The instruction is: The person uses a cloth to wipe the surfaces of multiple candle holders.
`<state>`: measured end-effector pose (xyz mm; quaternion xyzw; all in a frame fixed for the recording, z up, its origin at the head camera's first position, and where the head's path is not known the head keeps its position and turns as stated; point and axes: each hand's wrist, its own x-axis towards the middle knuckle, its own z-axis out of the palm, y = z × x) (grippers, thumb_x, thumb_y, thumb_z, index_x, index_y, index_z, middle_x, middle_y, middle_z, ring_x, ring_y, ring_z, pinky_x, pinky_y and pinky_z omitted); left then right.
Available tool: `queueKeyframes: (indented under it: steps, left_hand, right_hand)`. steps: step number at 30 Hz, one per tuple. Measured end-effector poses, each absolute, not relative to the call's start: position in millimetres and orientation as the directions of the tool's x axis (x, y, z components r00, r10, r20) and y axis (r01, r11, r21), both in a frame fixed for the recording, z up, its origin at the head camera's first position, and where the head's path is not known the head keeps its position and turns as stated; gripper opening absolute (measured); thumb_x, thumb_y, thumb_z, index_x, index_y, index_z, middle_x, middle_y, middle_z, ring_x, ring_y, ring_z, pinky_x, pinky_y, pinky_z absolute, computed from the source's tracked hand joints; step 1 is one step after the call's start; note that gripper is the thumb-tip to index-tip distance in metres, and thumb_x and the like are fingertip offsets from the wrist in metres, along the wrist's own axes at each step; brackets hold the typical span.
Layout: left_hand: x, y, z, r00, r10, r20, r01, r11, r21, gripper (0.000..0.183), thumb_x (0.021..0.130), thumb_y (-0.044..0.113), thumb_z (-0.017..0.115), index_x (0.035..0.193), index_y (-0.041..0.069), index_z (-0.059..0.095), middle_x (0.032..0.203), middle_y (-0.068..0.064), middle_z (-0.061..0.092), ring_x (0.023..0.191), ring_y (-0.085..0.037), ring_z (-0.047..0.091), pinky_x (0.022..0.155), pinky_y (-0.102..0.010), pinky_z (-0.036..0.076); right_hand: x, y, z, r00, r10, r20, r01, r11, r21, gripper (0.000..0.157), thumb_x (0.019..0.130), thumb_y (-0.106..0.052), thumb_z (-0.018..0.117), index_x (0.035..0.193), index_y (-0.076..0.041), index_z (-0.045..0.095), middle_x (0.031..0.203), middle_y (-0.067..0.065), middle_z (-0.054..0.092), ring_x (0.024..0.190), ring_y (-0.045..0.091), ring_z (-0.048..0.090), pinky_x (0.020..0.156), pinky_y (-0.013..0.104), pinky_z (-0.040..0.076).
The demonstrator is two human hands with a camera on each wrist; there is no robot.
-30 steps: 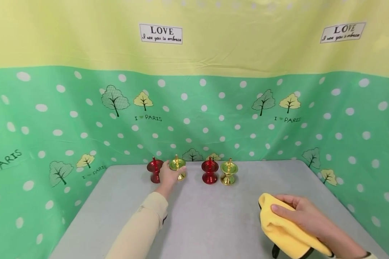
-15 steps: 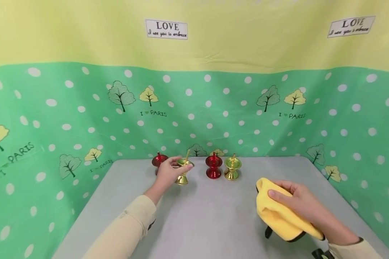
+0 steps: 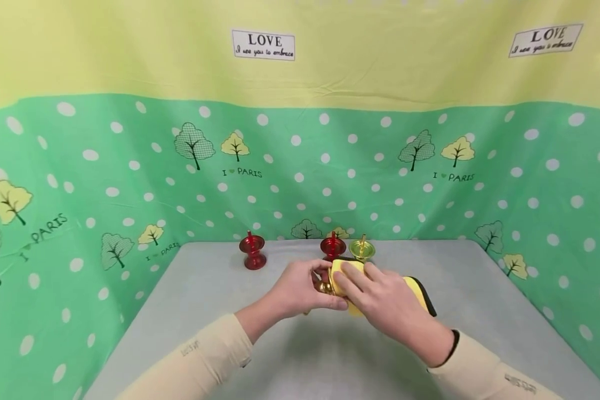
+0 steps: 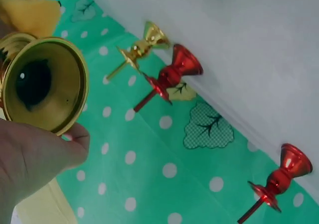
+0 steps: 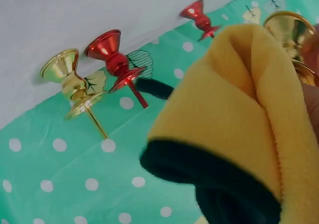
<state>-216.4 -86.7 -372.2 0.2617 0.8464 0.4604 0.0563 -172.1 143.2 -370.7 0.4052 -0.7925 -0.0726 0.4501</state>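
Note:
My left hand [image 3: 297,289] grips a gold candle holder [image 4: 70,84] above the table, tipped so that its hollow base faces the left wrist camera. With my right hand [image 3: 387,297] I hold a folded yellow cloth [image 5: 214,109] with dark edging against the holder's other end. In the head view the cloth and fingers hide most of the holder. Behind the hands stand a red candle holder [image 3: 333,247] and a second gold candle holder [image 3: 362,249], side by side and upright. Another red candle holder [image 3: 254,253] stands apart on the left.
The grey table [image 3: 205,289] runs back to a green dotted curtain [image 3: 300,183] with a yellow upper band. Curtain cloth also flanks the table on both sides. The standing holders line the table's rear edge.
My left hand has lifted the gold candle holder from beside the left red one and carried it rightward and nearer. My right hand has brought the yellow cloth leftward onto it.

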Motion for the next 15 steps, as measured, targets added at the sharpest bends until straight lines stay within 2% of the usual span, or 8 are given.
queueKeyframes:
  steps: [2, 4, 8, 12, 14, 15]
  left_hand:
    - [-212, -84, -371, -0.861, 0.486, 0.147, 0.385, 0.436, 0.814, 0.071, 0.072, 0.041, 0.101, 0.131, 0.010, 0.074, 0.093, 0.005, 0.073, 0.080, -0.012, 0.068, 0.063, -0.028, 0.059]
    - [-210, -84, -371, -0.866, 0.479, 0.141, 0.373, 0.432, 0.821, 0.073, 0.071, 0.040, 0.101, 0.131, 0.008, 0.074, 0.093, 0.006, 0.073, 0.078, -0.012, 0.069, 0.064, -0.028, 0.058]
    - [-206, -86, -369, -0.855, 0.501, 0.131, 0.385, 0.445, 0.808, 0.077, 0.070, 0.042, 0.101, 0.132, 0.006, 0.073, 0.091, 0.008, 0.073, 0.079, -0.011, 0.068, 0.064, -0.028, 0.058]
    - [-203, -89, -366, -0.839, 0.531, 0.120, 0.413, 0.478, 0.775, 0.073, 0.071, 0.045, 0.100, 0.128, 0.008, 0.075, 0.090, 0.010, 0.074, 0.077, -0.011, 0.068, 0.062, -0.027, 0.057]
    - [-201, -90, -363, -0.836, 0.536, 0.113, 0.422, 0.499, 0.757, 0.070, 0.071, 0.047, 0.099, 0.126, 0.009, 0.076, 0.090, 0.009, 0.073, 0.074, -0.010, 0.067, 0.061, -0.026, 0.056]
    - [-201, -91, -361, -0.836, 0.537, 0.108, 0.422, 0.506, 0.752, 0.069, 0.071, 0.048, 0.099, 0.125, 0.010, 0.076, 0.090, 0.009, 0.073, 0.073, -0.010, 0.067, 0.061, -0.026, 0.055]
  right_hand:
    - [-174, 140, -373, -0.275, -0.727, 0.629, -0.562, 0.652, 0.509, 0.046, 0.118, -0.018, 0.026, 0.123, -0.012, 0.072, 0.109, 0.003, 0.072, 0.073, 0.022, 0.055, 0.050, 0.029, 0.045]
    - [-176, 139, -374, -0.272, -0.738, 0.617, -0.547, 0.647, 0.531, 0.040, 0.117, -0.018, 0.031, 0.118, -0.013, 0.071, 0.099, 0.002, 0.068, 0.073, 0.021, 0.055, 0.051, 0.028, 0.044]
    - [-178, 139, -377, -0.247, -0.766, 0.593, -0.534, 0.618, 0.576, 0.021, 0.109, -0.024, 0.049, 0.109, -0.014, 0.068, 0.085, -0.001, 0.061, 0.070, 0.019, 0.053, 0.050, 0.025, 0.036]
    - [-176, 137, -383, -0.216, -0.765, 0.607, -0.535, 0.613, 0.582, 0.025, 0.110, -0.032, 0.050, 0.101, -0.016, 0.066, 0.079, -0.003, 0.056, 0.066, 0.017, 0.049, 0.049, 0.024, 0.032]
    - [-175, 137, -384, -0.203, -0.756, 0.623, -0.538, 0.618, 0.574, 0.028, 0.112, -0.033, 0.047, 0.100, -0.016, 0.066, 0.077, -0.003, 0.054, 0.065, 0.016, 0.047, 0.049, 0.024, 0.032]
    - [-174, 137, -384, -0.202, -0.750, 0.630, -0.542, 0.622, 0.565, 0.033, 0.115, -0.032, 0.042, 0.100, -0.016, 0.067, 0.078, -0.003, 0.055, 0.064, 0.016, 0.047, 0.049, 0.024, 0.032]
